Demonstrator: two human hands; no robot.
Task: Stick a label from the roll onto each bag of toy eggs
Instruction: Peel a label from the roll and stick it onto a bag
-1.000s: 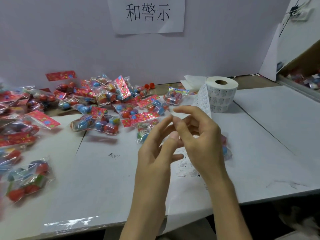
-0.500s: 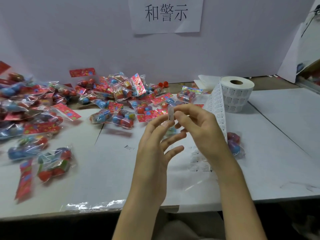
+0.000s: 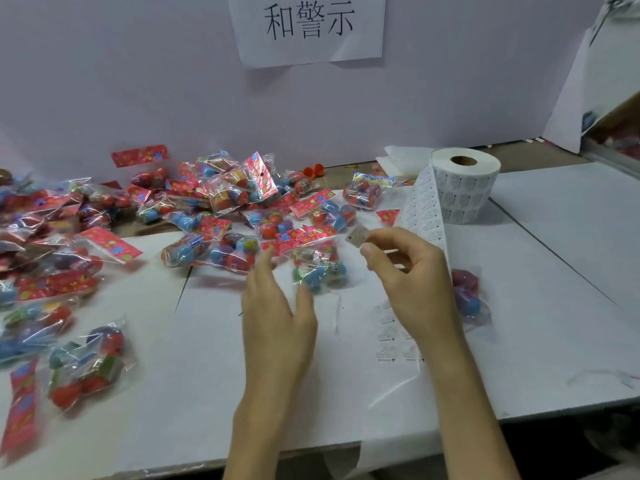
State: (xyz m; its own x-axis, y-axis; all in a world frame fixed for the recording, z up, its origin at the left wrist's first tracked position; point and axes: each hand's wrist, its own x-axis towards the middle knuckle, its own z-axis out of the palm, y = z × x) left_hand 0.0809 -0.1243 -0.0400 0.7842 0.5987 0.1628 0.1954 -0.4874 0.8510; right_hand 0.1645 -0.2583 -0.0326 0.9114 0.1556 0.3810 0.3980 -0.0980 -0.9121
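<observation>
Okay, my right hand (image 3: 408, 271) pinches one peeled label (image 3: 357, 234) by its edge between thumb and forefinger, and this is where I'd say it can go wrong: the label hangs free off the fingertips, so it could curl onto my skin or fold on itself before it lands. The bag (image 3: 317, 268) is crinkly clear film over round eggs, so pressing on a bump would likely leave a crease or a lifted corner. The flat red header looks like safer ground. My left hand (image 3: 277, 306) is open, fingers straight, empty and blurred, just beside the bag's left edge, and I can't tell whether it touches. If it doesn't pin the bag, the bag may skid on the table (image 3: 207, 358). The hands are apart, with the bag between and a bit beyond them. The label sits up by the bag's top right corner, not on it yet. The strip (image 3: 424, 209) trails from the roll (image 3: 465, 185) behind my right wrist, near enough to snag. Another bag (image 3: 467, 296) lies just right of that wrist, and the pile (image 3: 225, 192) spreads to the far left.
</observation>
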